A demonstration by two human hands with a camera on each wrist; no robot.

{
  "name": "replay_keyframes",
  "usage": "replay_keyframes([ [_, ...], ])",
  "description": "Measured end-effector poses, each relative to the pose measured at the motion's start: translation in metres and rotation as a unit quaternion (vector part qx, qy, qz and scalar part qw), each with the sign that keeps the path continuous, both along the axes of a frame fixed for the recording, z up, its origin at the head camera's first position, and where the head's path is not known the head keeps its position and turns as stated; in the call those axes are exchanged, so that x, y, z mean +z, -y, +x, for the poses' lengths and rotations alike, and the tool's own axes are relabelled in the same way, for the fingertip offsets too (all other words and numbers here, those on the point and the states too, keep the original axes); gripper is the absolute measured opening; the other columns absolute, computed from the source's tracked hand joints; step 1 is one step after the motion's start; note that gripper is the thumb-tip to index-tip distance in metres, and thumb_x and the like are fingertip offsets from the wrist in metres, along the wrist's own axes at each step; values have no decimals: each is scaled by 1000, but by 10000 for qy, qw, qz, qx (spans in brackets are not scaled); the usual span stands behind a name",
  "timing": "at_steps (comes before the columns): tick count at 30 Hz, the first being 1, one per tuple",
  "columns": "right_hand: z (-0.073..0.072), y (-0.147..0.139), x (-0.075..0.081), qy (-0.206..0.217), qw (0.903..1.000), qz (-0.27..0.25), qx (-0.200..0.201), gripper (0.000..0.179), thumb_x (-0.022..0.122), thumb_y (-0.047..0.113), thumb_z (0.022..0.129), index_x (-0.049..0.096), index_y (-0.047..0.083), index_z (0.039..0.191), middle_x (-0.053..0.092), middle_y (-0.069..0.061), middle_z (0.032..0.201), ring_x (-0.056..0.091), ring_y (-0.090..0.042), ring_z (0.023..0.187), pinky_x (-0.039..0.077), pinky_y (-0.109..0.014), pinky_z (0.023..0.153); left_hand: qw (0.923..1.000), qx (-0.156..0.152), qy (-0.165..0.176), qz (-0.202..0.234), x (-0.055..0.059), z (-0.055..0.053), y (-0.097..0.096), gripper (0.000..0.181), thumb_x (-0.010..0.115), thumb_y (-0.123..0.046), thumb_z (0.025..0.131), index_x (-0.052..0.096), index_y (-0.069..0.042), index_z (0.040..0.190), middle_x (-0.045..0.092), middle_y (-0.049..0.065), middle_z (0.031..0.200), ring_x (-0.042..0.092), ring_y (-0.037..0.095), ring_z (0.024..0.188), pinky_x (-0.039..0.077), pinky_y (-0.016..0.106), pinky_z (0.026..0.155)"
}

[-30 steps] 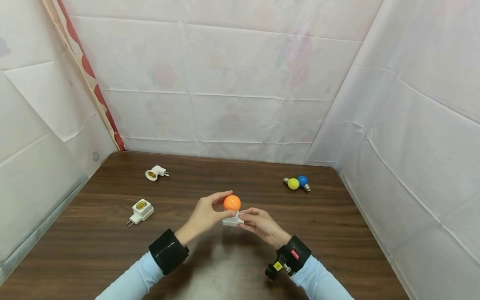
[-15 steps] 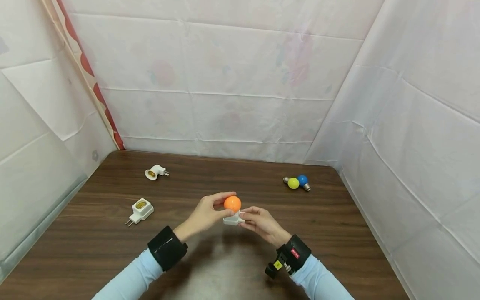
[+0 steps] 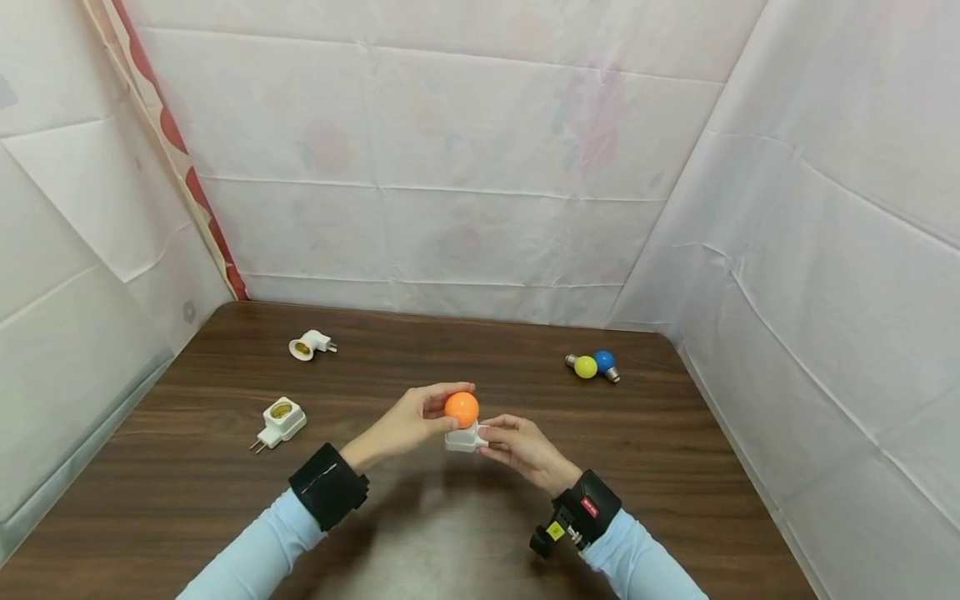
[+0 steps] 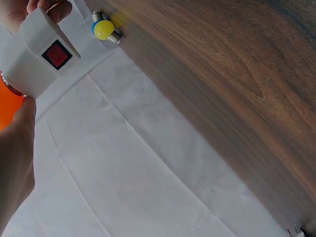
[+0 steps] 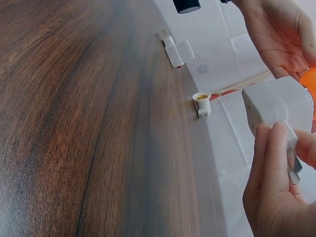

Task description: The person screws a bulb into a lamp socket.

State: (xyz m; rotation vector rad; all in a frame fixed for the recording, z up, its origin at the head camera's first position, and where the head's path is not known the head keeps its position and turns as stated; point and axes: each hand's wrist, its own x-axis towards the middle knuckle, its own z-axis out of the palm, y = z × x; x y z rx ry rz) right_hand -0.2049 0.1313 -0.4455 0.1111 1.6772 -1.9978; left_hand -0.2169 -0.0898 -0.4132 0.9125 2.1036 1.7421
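Note:
An orange light bulb (image 3: pixel 461 409) stands base-down in the white plug-in lamp socket (image 3: pixel 460 441), held in front of me over the table. My left hand (image 3: pixel 408 423) holds the bulb between thumb and fingers from the left. My right hand (image 3: pixel 527 452) pinches the socket's plug end from the right. A red switch (image 4: pixel 57 55) shows on the socket's housing in the left wrist view. In the right wrist view the fingers of my right hand (image 5: pixel 276 182) wrap the narrow end, where a metal prong sticks out. The bulb's threaded base is mostly hidden.
On the dark wooden table (image 3: pixel 375 350), a second white plug socket (image 3: pixel 281 421) lies at left, with a round angled socket (image 3: pixel 311 344) behind it. A yellow bulb (image 3: pixel 586 367) and a blue bulb (image 3: pixel 604 362) lie together at back right. White sheeting (image 3: pixel 450 233) encloses the table.
My left wrist and forearm have shifted slightly left and up as the hand turns around the orange bulb. The right hand and the socket stay nearly in place.

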Motion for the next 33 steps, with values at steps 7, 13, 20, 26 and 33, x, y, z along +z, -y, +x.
replay_keyframes([
  [7, -2, 2, 1, -92, 9998, -112, -135, 32, 65, 11, 85, 54, -4, 110, 61, -9, 97, 65, -14, 83, 53, -26, 80, 9955, 873, -372, -72, 1, 7, -8, 57, 71, -12, 80, 48, -5, 131, 54, 15, 129, 56, 27, 113, 49, 36, 91],
  [13, -3, 2, 2, -142, 9995, -197, -207, 25, 64, 10, 85, 55, -2, 106, 61, -6, 92, 64, -13, 83, 53, -26, 81, 9741, 1908, -1143, -416, 5, 18, -21, 59, 78, -15, 71, 55, -4, 125, 61, 11, 119, 59, 24, 109, 49, 35, 90],
  [20, -2, 3, 2, -145, 9995, -176, -195, 28, 65, 11, 84, 55, -2, 107, 61, -6, 92, 65, -14, 83, 53, -26, 81, 9705, 2034, -1263, -282, 6, 20, -22, 53, 76, -12, 73, 58, -3, 121, 63, 12, 115, 61, 24, 106, 50, 32, 88],
  [26, -1, 2, 0, -140, 9997, -157, -148, 29, 65, 12, 84, 54, -2, 107, 61, -6, 92, 65, -14, 82, 54, -25, 79, 9776, 1721, -1185, -266, 3, 16, -18, 51, 73, -11, 76, 56, -3, 123, 61, 13, 119, 59, 23, 108, 48, 33, 90],
  [33, -1, 3, 0, -170, 9997, -149, -98, 30, 66, 12, 84, 55, -2, 108, 61, -6, 93, 65, -14, 83, 54, -25, 79, 9864, 1090, -1176, -353, 3, 15, -15, 50, 65, -5, 82, 49, -5, 129, 52, 15, 130, 53, 26, 117, 42, 38, 98],
])
